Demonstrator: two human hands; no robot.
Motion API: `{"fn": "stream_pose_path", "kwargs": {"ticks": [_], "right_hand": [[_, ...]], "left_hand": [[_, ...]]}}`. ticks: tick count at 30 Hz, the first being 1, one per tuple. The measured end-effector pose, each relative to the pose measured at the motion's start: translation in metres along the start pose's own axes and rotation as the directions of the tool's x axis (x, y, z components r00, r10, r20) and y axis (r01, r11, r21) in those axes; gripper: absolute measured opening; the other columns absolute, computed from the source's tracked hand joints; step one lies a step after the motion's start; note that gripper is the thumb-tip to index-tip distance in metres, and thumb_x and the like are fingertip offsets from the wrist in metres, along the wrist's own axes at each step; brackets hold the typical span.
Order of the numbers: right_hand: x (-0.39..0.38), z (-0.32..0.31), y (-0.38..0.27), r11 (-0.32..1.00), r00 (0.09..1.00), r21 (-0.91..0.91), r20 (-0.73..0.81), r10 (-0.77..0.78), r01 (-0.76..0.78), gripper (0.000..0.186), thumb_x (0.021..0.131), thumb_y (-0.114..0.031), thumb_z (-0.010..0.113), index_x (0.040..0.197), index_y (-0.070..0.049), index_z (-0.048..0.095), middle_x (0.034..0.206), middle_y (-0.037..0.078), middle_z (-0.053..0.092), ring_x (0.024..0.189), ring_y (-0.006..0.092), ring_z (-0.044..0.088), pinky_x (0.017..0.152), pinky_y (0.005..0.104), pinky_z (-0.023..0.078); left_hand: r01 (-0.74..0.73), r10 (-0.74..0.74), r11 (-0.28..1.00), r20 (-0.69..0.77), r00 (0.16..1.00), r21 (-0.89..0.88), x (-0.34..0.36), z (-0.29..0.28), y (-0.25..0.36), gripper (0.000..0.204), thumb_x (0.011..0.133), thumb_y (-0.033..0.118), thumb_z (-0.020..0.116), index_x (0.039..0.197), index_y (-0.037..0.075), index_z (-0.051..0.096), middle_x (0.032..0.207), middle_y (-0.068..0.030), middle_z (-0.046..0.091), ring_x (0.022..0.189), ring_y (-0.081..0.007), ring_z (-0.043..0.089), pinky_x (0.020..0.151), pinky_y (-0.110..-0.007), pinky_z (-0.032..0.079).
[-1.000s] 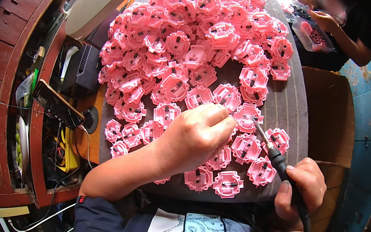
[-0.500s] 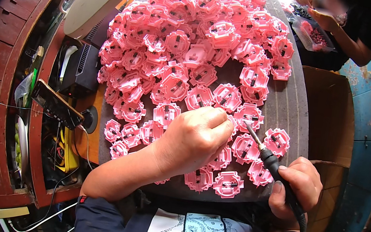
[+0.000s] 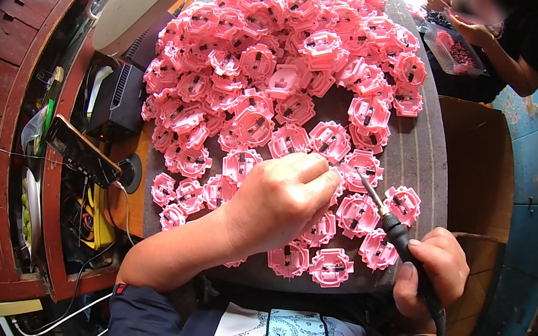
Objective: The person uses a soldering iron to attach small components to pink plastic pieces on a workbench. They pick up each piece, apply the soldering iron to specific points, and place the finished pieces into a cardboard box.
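Head view | soldering iron (image 3: 398,232) is gripped by right hand (image 3: 438,270) | left hand (image 3: 288,188) pinched narrow, contents hidden | pink casing (image 3: 367,165) on surface (image 3: 425,156), at iron's tip | tip best steadied

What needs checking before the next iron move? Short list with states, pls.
1. Right grip closed on the soldering iron by its dark handle: ok.
2. Tip lined up at a pink part: ok, its end appears over that part; actual contact: cannot tell.
3. Left grip clear of the tip: not ok, I'd say; its fingertips sit close beside the tip's end.
4. Something held in the left grip: cannot tell; the fingers are closed and hide it.
5. Cable off the pink parts: ok, it trails down from the handle's rear end.
6. Tip hot: cannot tell from the picture.
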State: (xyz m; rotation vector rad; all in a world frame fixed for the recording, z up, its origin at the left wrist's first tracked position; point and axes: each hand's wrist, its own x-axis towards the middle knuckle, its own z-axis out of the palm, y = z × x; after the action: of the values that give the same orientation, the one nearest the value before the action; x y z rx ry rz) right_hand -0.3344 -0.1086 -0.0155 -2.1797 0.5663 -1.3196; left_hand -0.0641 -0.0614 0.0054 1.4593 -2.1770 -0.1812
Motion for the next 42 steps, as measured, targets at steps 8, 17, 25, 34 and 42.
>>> {"fn": "stream_pose_path", "kwargs": {"ticks": [8, 17, 25, 34, 42], "right_hand": [[0.007, 0.000, -0.007, 0.999, 0.999, -0.029, 0.028, 0.033, -0.032, 0.035, 0.074, -0.003, 0.076, 0.108, 0.001, 0.070, 0.073, 0.010, 0.061, 0.055, 0.0240, 0.055, 0.051, 0.0360, 0.044], [0.015, 0.000, -0.008, 0.998, 0.997, -0.059, 0.069, 0.021, -0.017, 0.037, 0.072, 0.000, 0.076, 0.108, 0.002, 0.069, 0.074, 0.011, 0.062, 0.056, 0.0248, 0.056, 0.053, 0.0368, 0.046], [0.016, 0.003, -0.007, 0.998, 0.997, -0.063, 0.082, 0.018, -0.012, 0.038, 0.071, 0.001, 0.076, 0.109, 0.002, 0.069, 0.074, 0.011, 0.062, 0.056, 0.0253, 0.057, 0.053, 0.0373, 0.046], [0.015, 0.002, -0.007, 0.997, 0.996, -0.070, 0.081, 0.032, -0.027, 0.036, 0.071, 0.000, 0.076, 0.107, 0.002, 0.069, 0.073, 0.011, 0.062, 0.057, 0.0256, 0.057, 0.054, 0.0374, 0.046], [0.011, -0.002, -0.010, 0.993, 0.996, -0.078, 0.004, 0.093, -0.093, 0.034, 0.075, -0.004, 0.077, 0.108, 0.002, 0.070, 0.074, 0.012, 0.060, 0.060, 0.0268, 0.058, 0.056, 0.0376, 0.047]], "left_hand": [[-0.017, 0.014, 0.999, -0.063, 0.998, -0.046, 0.004, 0.007, -0.005, 0.021, 0.085, -0.003, 0.077, 0.105, -0.003, 0.071, 0.094, -0.0155, 0.068, 0.084, -0.0353, 0.070, 0.075, -0.044, 0.059], [-0.011, 0.009, 0.999, -0.047, 0.999, -0.037, 0.004, 0.010, -0.007, 0.021, 0.085, -0.004, 0.076, 0.104, -0.003, 0.070, 0.094, -0.0155, 0.068, 0.084, -0.0355, 0.070, 0.075, -0.044, 0.059], [-0.013, 0.012, 0.999, -0.043, 0.999, -0.034, 0.004, 0.013, -0.009, 0.020, 0.085, -0.003, 0.076, 0.104, -0.002, 0.070, 0.095, -0.0146, 0.069, 0.085, -0.0354, 0.070, 0.075, -0.044, 0.059], [-0.003, 0.002, 0.999, -0.026, 1.000, -0.035, 0.004, 0.016, -0.011, 0.020, 0.086, -0.002, 0.076, 0.105, -0.002, 0.069, 0.097, -0.0147, 0.069, 0.085, -0.0353, 0.070, 0.075, -0.044, 0.058], [0.042, -0.043, 0.999, -0.066, 0.997, -0.018, 0.004, -0.016, 0.001, 0.015, 0.086, -0.003, 0.078, 0.098, 0.001, 0.070, 0.087, -0.0127, 0.067, 0.077, -0.0324, 0.069, 0.069, -0.041, 0.058]]}}
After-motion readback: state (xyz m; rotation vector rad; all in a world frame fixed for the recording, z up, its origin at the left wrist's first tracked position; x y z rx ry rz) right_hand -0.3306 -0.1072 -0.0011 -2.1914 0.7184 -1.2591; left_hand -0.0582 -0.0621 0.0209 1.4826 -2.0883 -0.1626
